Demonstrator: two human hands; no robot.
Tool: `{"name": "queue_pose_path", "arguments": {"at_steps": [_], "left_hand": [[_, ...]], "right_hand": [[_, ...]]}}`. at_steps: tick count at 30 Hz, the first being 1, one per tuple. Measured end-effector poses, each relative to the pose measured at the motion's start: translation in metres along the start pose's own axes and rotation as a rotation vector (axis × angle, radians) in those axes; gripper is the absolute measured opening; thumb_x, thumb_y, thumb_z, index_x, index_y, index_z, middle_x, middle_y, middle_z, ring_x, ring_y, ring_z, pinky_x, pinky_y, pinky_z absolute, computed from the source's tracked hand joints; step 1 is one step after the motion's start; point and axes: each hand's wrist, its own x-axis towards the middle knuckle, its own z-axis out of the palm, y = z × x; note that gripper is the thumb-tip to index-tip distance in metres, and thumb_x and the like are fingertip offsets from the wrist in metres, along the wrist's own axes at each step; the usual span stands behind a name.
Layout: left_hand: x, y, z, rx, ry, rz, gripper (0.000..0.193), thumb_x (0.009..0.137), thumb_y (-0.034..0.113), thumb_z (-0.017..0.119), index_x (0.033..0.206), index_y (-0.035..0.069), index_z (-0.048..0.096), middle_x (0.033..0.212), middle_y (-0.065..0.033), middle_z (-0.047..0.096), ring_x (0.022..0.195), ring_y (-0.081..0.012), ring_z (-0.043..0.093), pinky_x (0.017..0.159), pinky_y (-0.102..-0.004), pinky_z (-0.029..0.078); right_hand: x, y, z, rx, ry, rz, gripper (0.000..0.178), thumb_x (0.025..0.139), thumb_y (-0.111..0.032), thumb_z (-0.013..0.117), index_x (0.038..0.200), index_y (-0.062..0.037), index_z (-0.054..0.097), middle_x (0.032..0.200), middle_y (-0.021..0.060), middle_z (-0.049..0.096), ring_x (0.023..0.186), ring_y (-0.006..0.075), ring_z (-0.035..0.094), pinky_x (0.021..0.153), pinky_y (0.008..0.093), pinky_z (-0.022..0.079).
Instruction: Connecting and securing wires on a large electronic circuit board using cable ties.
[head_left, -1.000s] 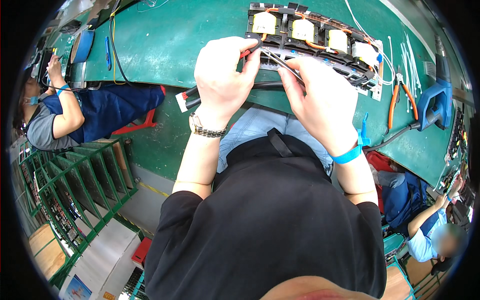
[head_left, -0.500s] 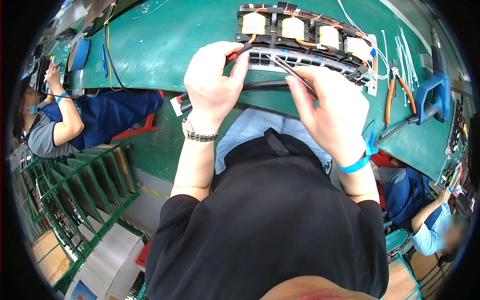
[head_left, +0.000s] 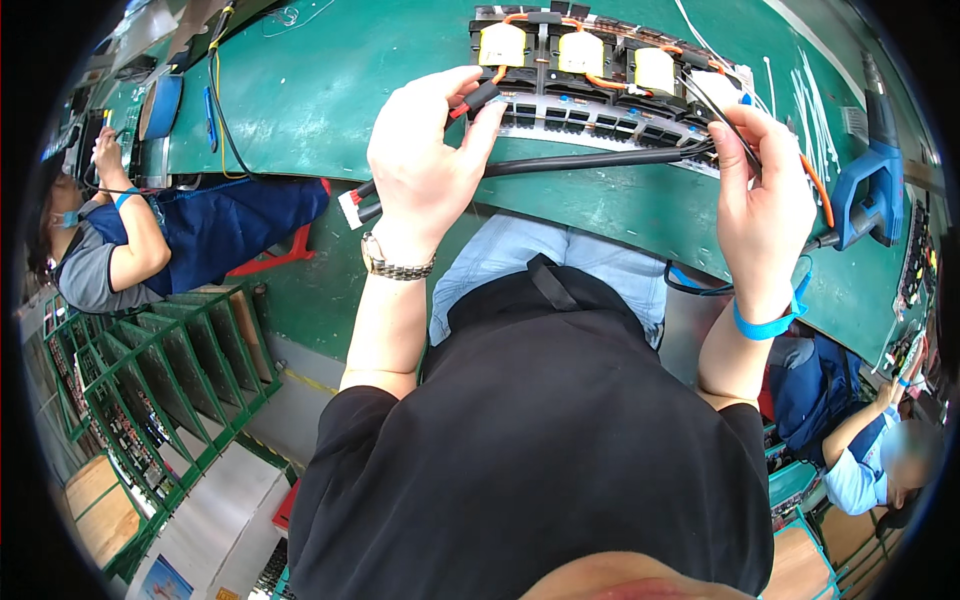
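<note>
In my left hand (head_left: 425, 155), closed, is a black sleeved cable (head_left: 590, 160). A short black tube with red wire shows between its thumb and fingertips, and a white connector (head_left: 352, 208) sticks out at its left side. The cable runs right along the front of a long assembly (head_left: 600, 118) with yellow-wrapped coils (head_left: 580, 52) and orange wires. My right hand (head_left: 765, 190) is shut on thin dark tweezers (head_left: 738, 135), their tips pointing up and left over the assembly's right end. Fingers hide part of the cable's right end.
Right of my right hand lies a blue hot-air gun (head_left: 875, 185), with white cable ties (head_left: 815, 110) and an orange plier handle (head_left: 818, 190) nearby. Blue tape (head_left: 160, 108) sits at the far left. Co-workers sit left and right; a green rack (head_left: 170, 380) stands lower left.
My right hand has moved right with the tweezers, from the assembly's front middle to its right end, now covering part of the pliers. My left hand stays nearly in place with the cable.
</note>
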Motion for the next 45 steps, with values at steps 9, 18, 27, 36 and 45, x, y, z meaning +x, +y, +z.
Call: {"name": "queue_pose_path", "arguments": {"at_steps": [9,18,27,36,45], "left_hand": [[0.000,-0.002,0.000,0.081,0.000,0.039,0.029,0.079,0.005,0.085,0.106,0.003,0.074,0.096,-0.0087,0.075,0.085,-0.0193,0.071,0.077,-0.0309,0.057],[0.042,0.049,0.019,0.078,-0.130,0.311,0.048,0.074,0.013,0.089,0.119,0.007,0.072,0.106,-0.0078,0.073,0.098,-0.0255,0.067,0.090,-0.0366,0.052],[0.059,0.046,0.062,0.022,-0.310,0.309,0.019,0.080,0.026,0.083,0.090,0.011,0.076,0.086,-0.0028,0.072,0.082,-0.0215,0.067,0.076,-0.0344,0.053],[0.059,0.040,0.061,-0.069,-0.307,0.310,0.022,0.079,0.021,0.085,0.096,0.010,0.076,0.088,-0.0040,0.074,0.080,-0.0210,0.069,0.074,-0.0327,0.055],[0.064,0.039,0.061,-0.100,-0.323,0.317,0.022,0.081,0.023,0.083,0.099,0.012,0.076,0.088,-0.0020,0.075,0.082,-0.0181,0.070,0.074,-0.0311,0.055]], "right_hand": [[-0.007,0.012,-0.003,0.041,0.041,0.025,0.018,0.094,-0.015,0.074,0.109,-0.0062,0.070,0.099,0.0078,0.073,0.086,0.0189,0.072,0.071,0.0282,0.057],[-0.018,0.023,-0.012,0.123,0.149,0.036,0.016,0.092,-0.009,0.076,0.106,-0.0040,0.071,0.095,0.0084,0.072,0.083,0.0159,0.071,0.067,0.0254,0.057],[-0.026,0.028,-0.019,0.132,0.173,0.037,0.015,0.091,-0.009,0.076,0.104,-0.0050,0.071,0.093,0.0072,0.072,0.080,0.0156,0.071,0.064,0.0251,0.055],[-0.015,0.022,-0.021,0.030,0.046,-0.017,0.016,0.090,-0.014,0.076,0.104,-0.0087,0.071,0.094,0.0056,0.072,0.082,0.0212,0.069,0.071,0.0290,0.055],[-0.010,0.016,-0.007,0.034,0.042,-0.055,0.018,0.089,-0.016,0.076,0.105,-0.0093,0.071,0.096,0.0059,0.072,0.085,0.0242,0.070,0.075,0.0334,0.054]]}}
